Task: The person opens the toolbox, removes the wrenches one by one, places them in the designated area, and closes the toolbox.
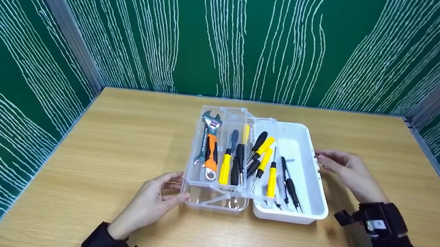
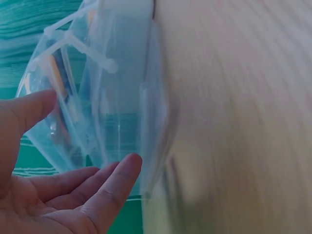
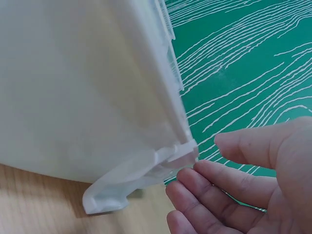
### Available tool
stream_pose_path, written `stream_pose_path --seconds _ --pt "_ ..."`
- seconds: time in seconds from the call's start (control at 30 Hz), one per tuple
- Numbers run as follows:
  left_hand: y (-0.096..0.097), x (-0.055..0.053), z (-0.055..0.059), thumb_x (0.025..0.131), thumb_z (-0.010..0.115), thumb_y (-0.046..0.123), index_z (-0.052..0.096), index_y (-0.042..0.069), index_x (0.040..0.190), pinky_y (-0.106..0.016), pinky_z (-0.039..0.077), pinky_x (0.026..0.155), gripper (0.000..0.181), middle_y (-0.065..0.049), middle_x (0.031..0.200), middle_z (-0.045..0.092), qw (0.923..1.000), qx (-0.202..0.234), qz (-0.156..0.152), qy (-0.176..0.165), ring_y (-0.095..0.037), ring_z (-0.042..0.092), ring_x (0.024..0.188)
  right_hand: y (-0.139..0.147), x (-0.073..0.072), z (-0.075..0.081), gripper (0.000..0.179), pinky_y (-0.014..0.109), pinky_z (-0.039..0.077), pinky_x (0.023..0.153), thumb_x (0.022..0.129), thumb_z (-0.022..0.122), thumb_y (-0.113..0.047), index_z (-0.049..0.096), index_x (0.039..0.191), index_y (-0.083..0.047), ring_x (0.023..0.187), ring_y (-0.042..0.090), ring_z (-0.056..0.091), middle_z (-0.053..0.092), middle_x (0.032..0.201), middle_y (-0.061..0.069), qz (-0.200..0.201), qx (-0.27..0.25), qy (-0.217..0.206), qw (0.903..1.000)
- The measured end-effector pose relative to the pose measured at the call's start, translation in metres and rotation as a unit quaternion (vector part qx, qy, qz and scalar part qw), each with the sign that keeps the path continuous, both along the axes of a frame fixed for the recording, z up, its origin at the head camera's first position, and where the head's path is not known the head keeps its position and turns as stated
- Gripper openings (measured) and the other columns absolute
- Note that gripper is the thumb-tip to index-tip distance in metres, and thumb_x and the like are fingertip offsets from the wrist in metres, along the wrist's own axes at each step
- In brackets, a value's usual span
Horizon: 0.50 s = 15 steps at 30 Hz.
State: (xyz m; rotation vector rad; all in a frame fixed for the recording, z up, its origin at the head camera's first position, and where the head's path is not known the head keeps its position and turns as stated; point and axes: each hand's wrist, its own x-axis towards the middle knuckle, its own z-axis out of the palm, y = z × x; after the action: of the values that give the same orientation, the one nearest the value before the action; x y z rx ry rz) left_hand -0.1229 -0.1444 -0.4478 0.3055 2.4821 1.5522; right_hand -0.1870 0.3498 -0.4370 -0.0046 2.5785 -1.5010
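Note:
A toolbox stands opened out on the table, its white base [image 1: 289, 217] at the right and its clear lid [image 1: 213, 203] folded down at the left. Clear trays [image 1: 236, 119] spread between them hold an adjustable wrench [image 1: 211, 150] with an orange grip, a smaller wrench [image 1: 201, 147] and several screwdrivers [image 1: 272, 178] with yellow or black handles. My left hand [image 1: 159, 193] is at the lid's left side, thumb and fingers spread apart in the left wrist view. My right hand [image 1: 351, 173] is beside the base's right wall, fingertips close to a white latch [image 3: 141, 170]; contact is unclear.
The wooden table [image 1: 136, 132] extends around the toolbox on both sides. Green panels [image 1: 187, 38] with white wavy lines stand behind and at the sides, joined by grey metal posts [image 1: 66, 25].

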Motion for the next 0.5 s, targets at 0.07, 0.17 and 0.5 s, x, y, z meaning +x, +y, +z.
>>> stream_pose_path --seconds 0.07,0.17,0.5 --pt "0.0 -0.001 0.004 0.096 0.082 0.029 0.057 -0.002 0.149 -0.038 0.063 0.102 0.066 -0.016 0.136 0.07 1.0 0.0 0.0 0.006 -0.033 0.069 0.125 0.001 0.002 0.002 0.061 0.016 0.056 0.1 0.111 0.058 -0.043 0.055 0.153 0.001 0.112 -0.009 0.064 0.06 0.152 0.023 -0.001 0.007 0.005 1.0" --pt "0.0 -0.003 0.013 0.096 0.082 0.031 0.058 -0.002 0.148 -0.034 0.064 0.099 0.066 -0.016 0.136 0.069 0.9999 -0.003 0.004 0.013 -0.031 0.069 0.124 0.002 0.005 0.005 0.059 0.012 0.053 0.099 0.111 0.058 -0.044 0.056 0.152 0.0 0.115 -0.008 0.064 0.062 0.152 0.022 -0.001 0.016 0.016 0.9997" --pt "0.0 -0.01 0.048 0.095 0.085 0.029 0.063 0.004 0.145 -0.031 0.065 0.095 0.061 -0.014 0.132 0.071 0.9981 -0.037 0.013 0.048 -0.032 0.068 0.125 -0.002 0.01 0.02 0.06 0.006 0.046 0.098 0.111 0.058 -0.045 0.057 0.152 -0.001 0.118 -0.011 0.061 0.064 0.15 0.02 -0.004 0.023 0.042 0.9988"
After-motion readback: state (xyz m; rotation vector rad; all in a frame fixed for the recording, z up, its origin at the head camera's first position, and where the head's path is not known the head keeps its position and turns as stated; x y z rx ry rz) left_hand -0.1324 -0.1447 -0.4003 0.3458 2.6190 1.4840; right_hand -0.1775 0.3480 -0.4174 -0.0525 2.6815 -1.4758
